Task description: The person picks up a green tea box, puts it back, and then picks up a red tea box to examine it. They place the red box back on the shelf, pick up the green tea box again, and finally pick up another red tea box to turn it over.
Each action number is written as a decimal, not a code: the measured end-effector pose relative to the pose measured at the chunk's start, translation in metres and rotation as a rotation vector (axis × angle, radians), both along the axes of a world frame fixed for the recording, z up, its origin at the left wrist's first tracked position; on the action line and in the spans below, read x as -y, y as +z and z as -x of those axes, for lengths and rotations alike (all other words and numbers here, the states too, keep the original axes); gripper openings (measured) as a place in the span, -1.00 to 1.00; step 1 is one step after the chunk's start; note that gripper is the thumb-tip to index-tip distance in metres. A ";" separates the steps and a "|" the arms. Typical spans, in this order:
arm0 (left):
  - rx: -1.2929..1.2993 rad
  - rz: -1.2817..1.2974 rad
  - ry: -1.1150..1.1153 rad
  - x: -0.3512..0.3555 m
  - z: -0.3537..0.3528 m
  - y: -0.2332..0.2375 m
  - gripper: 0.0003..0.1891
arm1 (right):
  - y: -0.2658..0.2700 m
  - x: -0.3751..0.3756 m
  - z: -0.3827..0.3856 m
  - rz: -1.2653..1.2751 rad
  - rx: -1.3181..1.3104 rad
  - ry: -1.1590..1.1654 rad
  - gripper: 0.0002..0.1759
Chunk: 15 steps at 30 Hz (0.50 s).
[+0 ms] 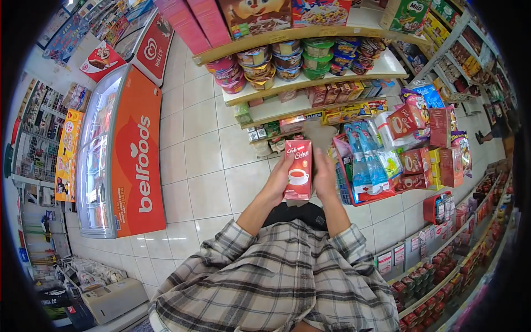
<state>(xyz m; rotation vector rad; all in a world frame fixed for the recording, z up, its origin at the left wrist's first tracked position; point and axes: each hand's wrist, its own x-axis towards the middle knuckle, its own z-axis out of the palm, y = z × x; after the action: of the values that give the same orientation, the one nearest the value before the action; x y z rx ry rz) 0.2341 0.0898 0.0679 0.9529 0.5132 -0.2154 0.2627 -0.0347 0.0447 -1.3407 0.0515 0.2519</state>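
A person in a checked shirt stands in a shop aisle and holds a red box (298,169) up in front of their chest. The box has a picture of a cup of tea on it. The left hand (278,181) is wrapped around the left side of the box, and the right hand (324,177) presses on the right side. Both hands grip it, one on each side, and I think that keeps the front clear so the picture and words face the person.

The box is in the air, above the white floor (204,166), and it touches nothing but the two hands.

Just to the right of the hands is a basket (344,191) stuffed with packs and more red boxes. It sits near, so I guess it is easy to reach. Past the hands is a shelf (310,77) with rows of round tubs (287,58) and small packs. Well off to the left stands a long orange freezer (138,160).
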 end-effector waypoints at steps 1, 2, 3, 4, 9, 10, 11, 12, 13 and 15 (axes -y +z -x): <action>-0.040 0.020 0.003 -0.007 0.002 -0.004 -0.49 | -0.007 -0.015 0.005 -0.019 0.035 0.012 -0.56; -0.049 -0.018 0.021 -0.013 0.006 -0.007 -0.48 | -0.012 -0.026 0.010 -0.059 0.032 0.031 -0.57; -0.054 -0.056 0.037 -0.020 0.008 -0.010 -0.47 | -0.015 -0.036 0.013 -0.099 0.031 0.048 -0.58; -0.060 -0.094 0.052 -0.026 0.010 -0.015 -0.47 | -0.017 -0.044 0.016 -0.139 0.030 0.064 -0.59; -0.092 -0.180 0.196 -0.061 0.009 -0.024 -0.45 | -0.014 -0.063 0.039 0.029 0.087 0.235 -0.60; -0.065 -0.136 0.214 -0.065 0.008 -0.024 -0.45 | -0.013 -0.066 0.042 0.088 0.138 0.232 -0.61; -0.038 -0.092 0.232 -0.069 0.007 -0.023 -0.45 | -0.012 -0.068 0.045 0.146 0.189 0.228 -0.61; -0.011 -0.050 0.249 -0.074 0.007 -0.021 -0.45 | -0.005 -0.070 0.048 0.204 0.240 0.223 -0.62; -0.050 -0.073 0.211 -0.083 0.007 -0.025 -0.47 | 0.003 -0.072 0.052 0.194 0.294 0.190 -0.64; -0.035 -0.051 0.242 -0.089 0.005 -0.025 -0.47 | 0.006 -0.070 0.060 0.229 0.237 0.228 -0.64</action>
<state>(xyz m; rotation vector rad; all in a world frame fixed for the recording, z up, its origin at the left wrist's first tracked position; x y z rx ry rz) 0.2296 0.1786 0.0434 0.9283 0.6637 -0.0006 0.2024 0.0351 0.0510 -1.5986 -0.2798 0.2836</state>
